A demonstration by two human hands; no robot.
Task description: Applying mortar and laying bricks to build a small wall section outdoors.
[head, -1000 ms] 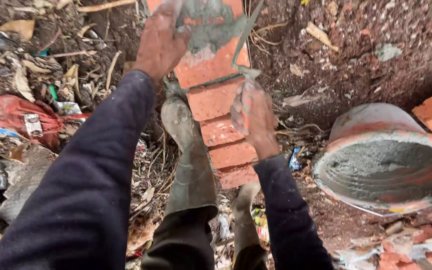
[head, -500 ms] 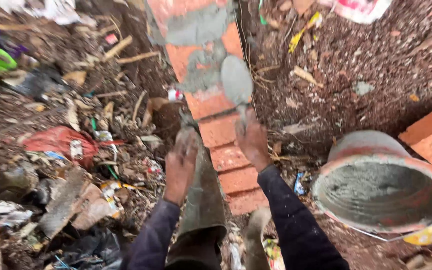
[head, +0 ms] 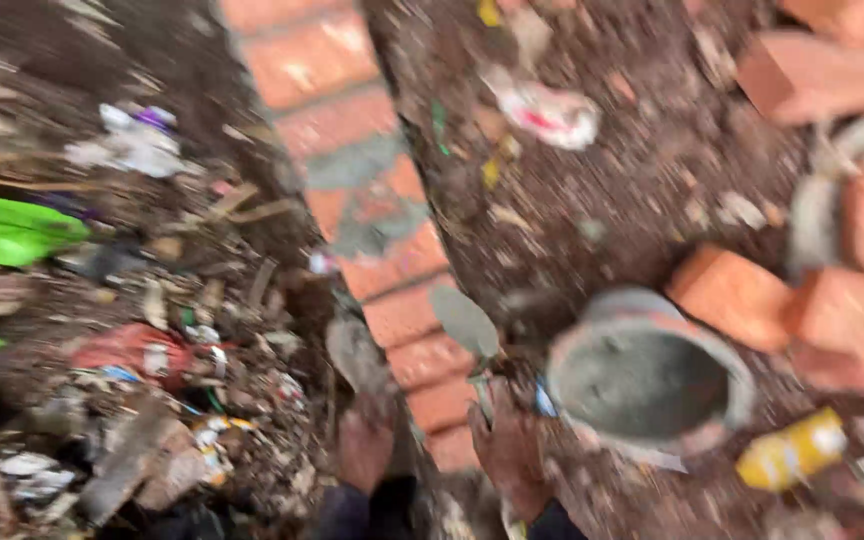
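The view is blurred by motion. A row of red bricks [head: 392,250] with grey mortar patches runs up the middle of the ground. My right hand [head: 508,455] is at the bottom centre, closed on the handle of a trowel [head: 464,320] whose grey blade points up over the bricks. My left hand [head: 365,450] hangs low beside the row's left edge, near a grey muddy shape [head: 352,352]; whether it holds anything is unclear. A round pan of wet grey mortar [head: 647,385] sits just right of my right hand.
Loose red bricks [head: 812,300] lie at the right, above the pan. A yellow bottle [head: 790,452] lies on the dirt at lower right. Litter, sticks, a red wrapper [head: 132,350] and a green sheet [head: 7,228] cover the ground at left.
The camera has swung up and away, so the bricks and pan look smaller and lower. My left hand came down from the top brick to the row's left side. The trowel stays in my right hand.
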